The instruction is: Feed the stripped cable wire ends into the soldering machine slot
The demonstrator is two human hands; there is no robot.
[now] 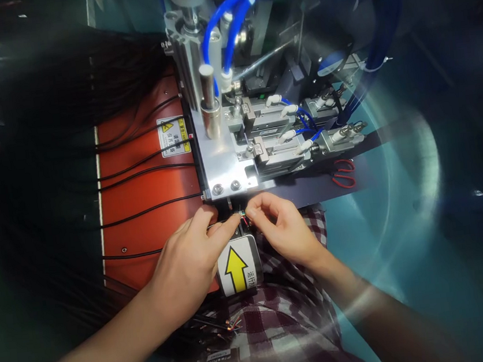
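Thin coloured wires (243, 217) show between my two hands at the machine's front edge. My right hand (282, 228) pinches at them with thumb and forefinger. From the left, my left hand (187, 260) reaches in with bent fingers, its thumb tip against the wires; what its fingers hold is hidden. A black cable (139, 255) runs across the orange cover (151, 226) and disappears behind my left hand. Just below the wires sits a white label with a yellow arrow (235, 269) on a rounded part.
Metal clamps with blue air hoses (282, 135) stand behind my hands. Red-handled scissors (344, 174) lie to the right on a dark plate. More black cables (148, 171) cross the orange cover. Stripped cable ends (232, 324) rest near my lap.
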